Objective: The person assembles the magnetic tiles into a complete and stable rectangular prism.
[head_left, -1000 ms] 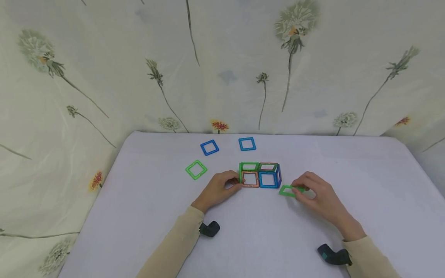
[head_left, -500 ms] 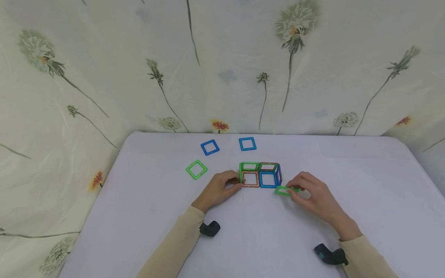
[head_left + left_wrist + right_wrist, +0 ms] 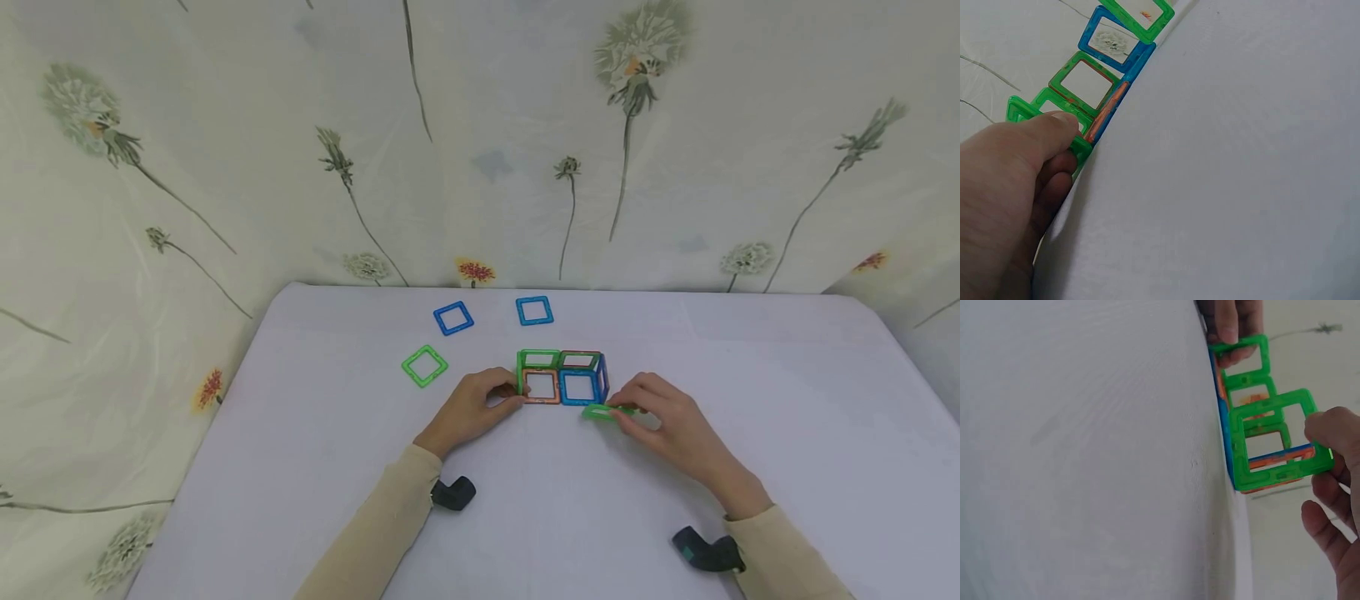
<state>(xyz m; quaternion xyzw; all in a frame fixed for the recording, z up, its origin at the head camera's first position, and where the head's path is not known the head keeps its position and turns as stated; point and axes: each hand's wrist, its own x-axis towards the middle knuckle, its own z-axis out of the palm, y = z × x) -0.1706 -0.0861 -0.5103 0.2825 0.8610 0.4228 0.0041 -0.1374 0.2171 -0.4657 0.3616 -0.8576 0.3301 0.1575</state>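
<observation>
Head view: two-cell block of see-through tiles (image 3: 559,387) stands on white surface (image 3: 525,517), approx. centre. Front face, person's L to R: orange tile (image 3: 542,402), then blue tile (image 3: 579,402).

L hand (image 3: 474,408) grips the block at its L end; L wrist view has thumb and curled fingers pinching the green end tile (image 3: 519,375) there. R hand (image 3: 671,421) holds a green square tile (image 3: 1282,473) between thumb and fingers, at one edge; remaining edges unobstructed. Location of held tile: in front of block's near R corner, tilted. Contact w/ block: cannot tell.

Handling (judgement): held tile prob. light, stiff plastic, smooth, poss. a bit slippery; not esp. fragile. Best hold approx. mid-edge on the rim, thumb one side, fingers other, keeping fingertips off the mating edge. Edges look magnetic, so may pull toward neighbours. Block likely weak at seams; steady it low, at an end, w/ light pressure.

Loose, lying flat beyond L hand: green diamond-set tile (image 3: 412,377), dark-blue tile (image 3: 460,328); lighter-blue tile (image 3: 537,322) behind block. Backdrop: dandelion-print cloth (image 3: 487,108).
</observation>
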